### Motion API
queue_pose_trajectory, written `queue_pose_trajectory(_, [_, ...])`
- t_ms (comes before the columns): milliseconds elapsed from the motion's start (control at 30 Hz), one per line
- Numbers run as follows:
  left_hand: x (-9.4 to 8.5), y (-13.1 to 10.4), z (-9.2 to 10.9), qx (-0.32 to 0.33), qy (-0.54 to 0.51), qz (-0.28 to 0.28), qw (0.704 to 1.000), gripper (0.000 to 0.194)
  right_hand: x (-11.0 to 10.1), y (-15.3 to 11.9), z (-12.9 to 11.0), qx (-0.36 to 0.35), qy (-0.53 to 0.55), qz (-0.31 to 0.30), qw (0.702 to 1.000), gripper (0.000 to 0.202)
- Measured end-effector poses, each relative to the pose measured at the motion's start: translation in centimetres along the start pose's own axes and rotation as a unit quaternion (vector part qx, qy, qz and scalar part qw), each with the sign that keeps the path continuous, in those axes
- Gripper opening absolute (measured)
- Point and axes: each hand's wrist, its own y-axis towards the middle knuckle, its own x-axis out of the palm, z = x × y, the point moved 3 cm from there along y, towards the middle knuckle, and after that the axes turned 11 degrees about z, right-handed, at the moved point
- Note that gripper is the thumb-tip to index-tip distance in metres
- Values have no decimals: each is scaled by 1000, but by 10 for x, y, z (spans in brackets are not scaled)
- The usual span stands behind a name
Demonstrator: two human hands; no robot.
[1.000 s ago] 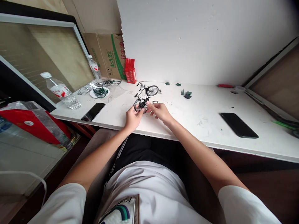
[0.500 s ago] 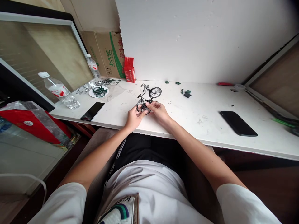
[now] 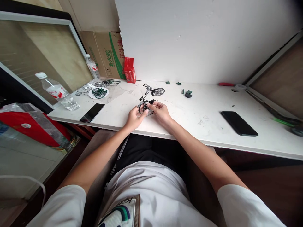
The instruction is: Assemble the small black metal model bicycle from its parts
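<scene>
1. Near the front edge of the white surface [image 3: 194, 116], between my two hands, is the small black model bicycle [image 3: 148, 101]; its handlebar and front wheel [image 3: 158, 92] point away from me, and its rear wheel is nearest to me; whether the wheels touch the surface, I cannot tell.
2. My left hand [image 3: 135, 118] is clamped on the rear of the bicycle, with the thumb lying over the rear wheel.
3. My right hand [image 3: 162, 113] is closed with its fingertips on the bicycle, near the crank; whether some small part is pinched there, I cannot tell.
4. Farther to the left lies a white plate [image 3: 90, 95] with green bicycle pieces [image 3: 99, 92] on it; beside it is a dark phone [image 3: 92, 113], and behind stands a red box [image 3: 130, 74].
5. To the right, well apart from my hands, lie some dark green pieces [image 3: 188, 94]; farther right is a black phone [image 3: 239, 123].
</scene>
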Motion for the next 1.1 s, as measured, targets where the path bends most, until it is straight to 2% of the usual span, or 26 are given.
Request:
queue_pose_trajectory(100, [-1,5,5,-34,-29,22,999,58,0,1,2,1,2,5,1000,73])
queue_pose_trajectory(200, [-5,10,10,-21,-25,39,999,60,0,1,2,-13,-11,11,1000,71])
queue_pose_trajectory(400, [-7,13,9,-40,-53,27,997,58,-2,3,4,-28,-8,-14,999,64])
queue_pose_trajectory(667, [-13,15,-1,-130,-92,32,987,52,-3,14,19,-47,-20,-60,997,66])
queue_pose_trajectory(867, [-14,17,-4,-166,-135,17,977,51,-6,16,21,-88,-47,-33,994,70])
queue_pose_trajectory(1100, [-13,15,0,-181,-145,13,973,50,-5,13,17,-75,-41,-29,996,66])
